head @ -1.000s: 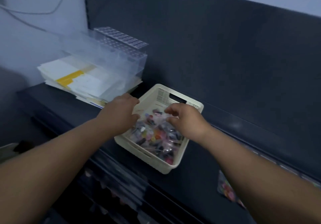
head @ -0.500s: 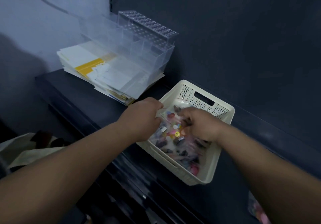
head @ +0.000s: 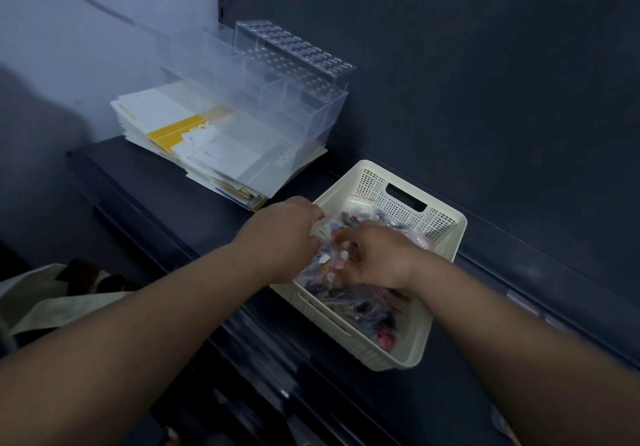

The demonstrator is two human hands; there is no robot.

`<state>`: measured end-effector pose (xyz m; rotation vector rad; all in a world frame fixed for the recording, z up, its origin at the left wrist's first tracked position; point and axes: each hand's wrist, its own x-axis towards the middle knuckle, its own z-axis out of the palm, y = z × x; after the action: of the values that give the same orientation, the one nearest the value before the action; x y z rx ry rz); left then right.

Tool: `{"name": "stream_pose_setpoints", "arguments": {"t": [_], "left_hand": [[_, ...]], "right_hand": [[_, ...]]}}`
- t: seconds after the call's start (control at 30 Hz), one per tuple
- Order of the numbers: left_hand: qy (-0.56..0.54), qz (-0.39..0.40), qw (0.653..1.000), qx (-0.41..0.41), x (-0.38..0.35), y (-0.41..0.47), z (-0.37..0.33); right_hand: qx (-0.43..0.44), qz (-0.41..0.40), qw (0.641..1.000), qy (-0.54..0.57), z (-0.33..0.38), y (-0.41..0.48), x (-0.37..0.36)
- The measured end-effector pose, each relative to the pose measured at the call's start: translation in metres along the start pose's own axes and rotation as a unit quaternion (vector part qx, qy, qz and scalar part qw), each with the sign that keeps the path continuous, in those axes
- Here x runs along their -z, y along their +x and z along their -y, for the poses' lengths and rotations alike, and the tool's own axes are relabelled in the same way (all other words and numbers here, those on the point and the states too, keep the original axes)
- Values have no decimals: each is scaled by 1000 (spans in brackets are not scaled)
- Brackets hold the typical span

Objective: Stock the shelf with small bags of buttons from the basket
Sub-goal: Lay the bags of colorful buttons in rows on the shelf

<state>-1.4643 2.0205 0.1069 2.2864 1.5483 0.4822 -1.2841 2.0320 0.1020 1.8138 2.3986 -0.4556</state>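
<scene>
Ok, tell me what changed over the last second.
The view swung, so the basket sits more to the right in frame. Both hands, left hand and right hand, stayed in it, working a bag between them. Nothing has left the basket.

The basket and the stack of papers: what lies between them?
Only bare dark shelf between basket and stack of papers, in the head view.

Bare dark shelf surface [head: 180, 189] lies open left of the cream perforated plastic basket [head: 440, 237]; a clear acrylic organiser [head: 277, 99] on stacked white papers [head: 166, 123] blocks the rear-left corner.
</scene>
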Motion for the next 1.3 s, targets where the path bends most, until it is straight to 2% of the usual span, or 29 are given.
{"name": "stream_pose_setpoints", "arguments": {"t": [0.2,0.3,0.4,0.57,0.67,0.73,0.8,0.87,0.93,1.03,1.17,1.2,1.23,1.3], "left_hand": [[-3,0,1000,3,-1,0,1],[-10,-7,1000,9,-1,0,2],[-15,-19,1000,5,0,-1,0],[5,-81,997,-8,1,0,-6],[-40,-113,993,-10,4,-3,-25],[-131,-115,985,-1,8,-7,-44],[-292,-55,954,42,12,-11,-67],[-436,56,891,113,13,-13,-88],[-505,144,836,162,9,-14,-104],[-585,192,764,194,2,-13,-119],[-664,204,678,240,-5,-10,-133],[-669,206,675,235,-6,-11,-139],[-660,211,686,220,-8,-14,-146],[-623,218,727,186,-14,-18,-160]], "right_hand": [[1,-27,999,21,0,0,-3],[-15,-60,990,124,-5,-2,4],[-43,-74,937,340,-10,-9,17],[-54,-89,816,568,-21,-26,31],[-52,-91,765,635,-22,-38,35],[-49,-105,748,653,-21,-47,36],[-48,-133,740,658,-21,-55,38],[-45,-163,729,664,-21,-64,41],[-38,-189,717,670,-23,-74,44],[-31,-202,725,657,-28,-90,45],[-29,-210,720,661,-42,-119,43],[-30,-216,716,663,-47,-127,41],[-29,-221,713,665,-51,-136,39],[-33,-228,711,665,-61,-154,33]]}}
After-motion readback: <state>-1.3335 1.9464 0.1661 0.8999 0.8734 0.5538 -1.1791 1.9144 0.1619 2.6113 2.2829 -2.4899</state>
